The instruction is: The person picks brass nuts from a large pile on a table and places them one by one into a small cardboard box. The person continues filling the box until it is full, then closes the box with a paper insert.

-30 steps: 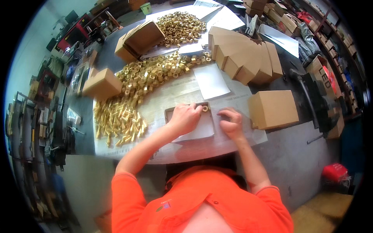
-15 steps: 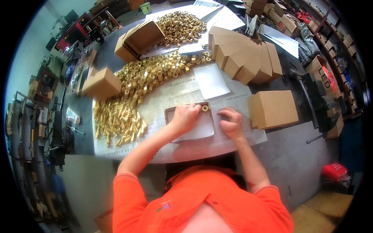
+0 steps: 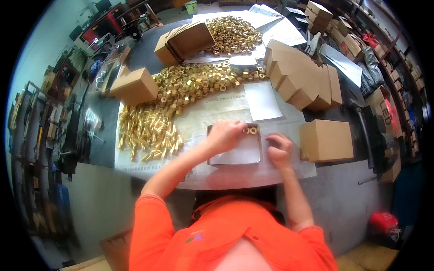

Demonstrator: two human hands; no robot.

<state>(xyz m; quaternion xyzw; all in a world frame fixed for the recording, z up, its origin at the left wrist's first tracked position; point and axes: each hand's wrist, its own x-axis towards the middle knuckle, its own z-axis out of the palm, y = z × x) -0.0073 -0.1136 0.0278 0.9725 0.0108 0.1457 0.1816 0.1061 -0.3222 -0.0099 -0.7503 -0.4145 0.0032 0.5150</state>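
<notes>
A shallow cardboard box (image 3: 261,153), lined with white paper, sits in front of me on the newspaper-covered table. My left hand (image 3: 227,135) reaches over its far left part, fingertips pinched at a brass nut (image 3: 247,131). Touching or very near that one, another brass nut (image 3: 253,130) lies flat in the far right corner of the box. Just right of the box is my right hand (image 3: 279,150), its fingers curled inward; whatever they hold, if anything, is hidden.
Heaped brass nuts (image 3: 199,83) and slim brass fittings (image 3: 151,135) cover the left of the newspaper. More nuts (image 3: 233,36) lie farther back beside an opened carton (image 3: 192,40). Cardboard boxes (image 3: 289,67) fan out at the right, above a closed carton (image 3: 326,141). A white sheet (image 3: 262,101) lies behind the box.
The view has shifted, moving the scene rightward. Two nuts now show at the box's far right corner, where one showed before. My left hand stays over the box; the right stays curled beside it.
</notes>
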